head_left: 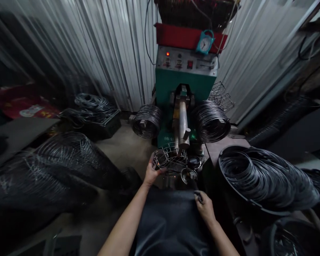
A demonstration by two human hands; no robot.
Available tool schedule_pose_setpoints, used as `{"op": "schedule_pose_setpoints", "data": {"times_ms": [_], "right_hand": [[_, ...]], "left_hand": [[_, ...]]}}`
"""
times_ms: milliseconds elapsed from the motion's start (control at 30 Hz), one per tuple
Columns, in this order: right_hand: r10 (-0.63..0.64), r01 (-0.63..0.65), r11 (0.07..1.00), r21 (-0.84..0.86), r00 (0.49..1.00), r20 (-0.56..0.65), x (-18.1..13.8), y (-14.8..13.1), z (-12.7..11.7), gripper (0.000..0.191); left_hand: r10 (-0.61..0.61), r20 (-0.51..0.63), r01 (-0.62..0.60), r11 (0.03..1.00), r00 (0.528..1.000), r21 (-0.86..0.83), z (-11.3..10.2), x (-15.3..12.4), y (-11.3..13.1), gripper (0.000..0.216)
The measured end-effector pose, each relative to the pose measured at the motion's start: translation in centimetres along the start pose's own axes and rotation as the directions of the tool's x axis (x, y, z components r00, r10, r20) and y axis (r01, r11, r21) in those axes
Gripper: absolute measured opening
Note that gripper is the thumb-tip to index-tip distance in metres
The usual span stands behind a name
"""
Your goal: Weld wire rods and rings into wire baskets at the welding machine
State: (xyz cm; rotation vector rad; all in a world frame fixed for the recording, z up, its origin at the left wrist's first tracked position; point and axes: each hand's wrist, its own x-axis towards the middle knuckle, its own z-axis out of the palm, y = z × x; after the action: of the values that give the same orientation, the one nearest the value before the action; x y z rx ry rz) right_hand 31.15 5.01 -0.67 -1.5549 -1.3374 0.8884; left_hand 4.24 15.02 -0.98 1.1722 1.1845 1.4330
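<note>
Wire latticework (173, 162), thin and curved, is pinched by left hand (151, 173) (right hand (206, 207) grips something dark (199, 196)).

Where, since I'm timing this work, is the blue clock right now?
In the head view, the blue clock is near the top, right of centre, overlapping the red strip above the green machine.

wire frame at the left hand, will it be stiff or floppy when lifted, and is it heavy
The wire frame is probably fairly stiff, as its wires keep an open, rounded shape at the left hand. It is likely light for its size, being mostly gaps. Its curved outline might let it rock.
</note>
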Motion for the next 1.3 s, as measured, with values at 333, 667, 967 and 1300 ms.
{"op": "schedule_pose_setpoints", "data": {"times_ms": [333, 667, 967, 1300], "right_hand": [[-0.113, 0.269, 0.922, -0.279, 0.875, 0.471, -0.2, -12.6, -2.1, 0.019], [-0.135, 0.252, 0.882, -0.398, 0.945, 0.297, 0.3, -13.9, 1.1, 0.009], [-0.298, 0.357, 0.919, -0.170, 0.907, 0.298, -0.6, -11.8, 1.8, 0.020], [-0.377, 0.470, 0.876, -0.111, 0.809, 0.451, 1.0, -12.2, 1.3, 0.023]], "left_hand": [[0.209, 0.296, -0.337, 0.802, 0.932, 0.494, -2.3, -5.8, 6.2, 0.094], [0.313, 0.474, -0.563, 0.553, 0.823, 0.614, 1.4, -7.2, 10.9, 0.066], [0.239, 0.485, -0.517, 0.621, 0.841, 0.590, 0.8, -7.5, 10.0, 0.019], [0.235, 0.458, -0.468, 0.727, 0.857, 0.502, 0.4, -6.5, 9.1, 0.023]]}}
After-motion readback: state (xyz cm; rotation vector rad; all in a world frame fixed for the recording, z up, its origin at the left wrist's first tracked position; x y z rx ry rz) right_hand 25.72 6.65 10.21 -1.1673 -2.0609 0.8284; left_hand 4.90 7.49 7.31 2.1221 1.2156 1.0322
